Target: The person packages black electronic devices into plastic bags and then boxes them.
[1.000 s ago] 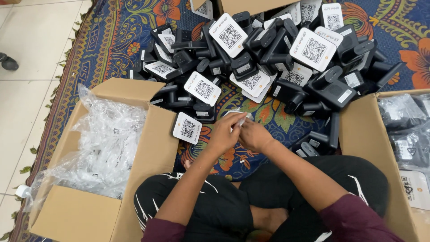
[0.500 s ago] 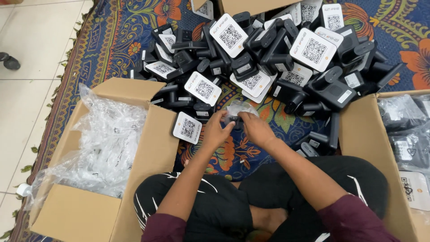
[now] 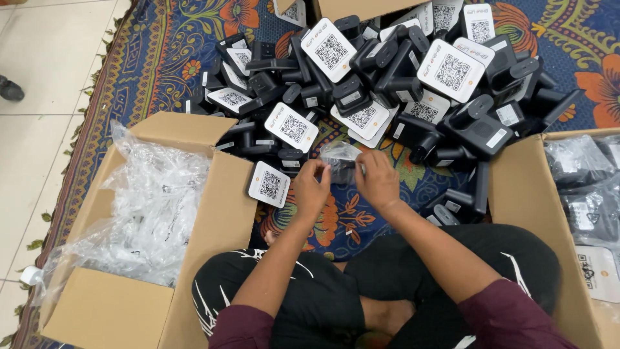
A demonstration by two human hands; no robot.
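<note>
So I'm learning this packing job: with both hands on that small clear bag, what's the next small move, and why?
Probably pull the small clear plastic bag open: the left hand and right hand pinch its opposite edges, it looks empty, and the black devices with white coded faces lie unbagged just beyond.
</note>
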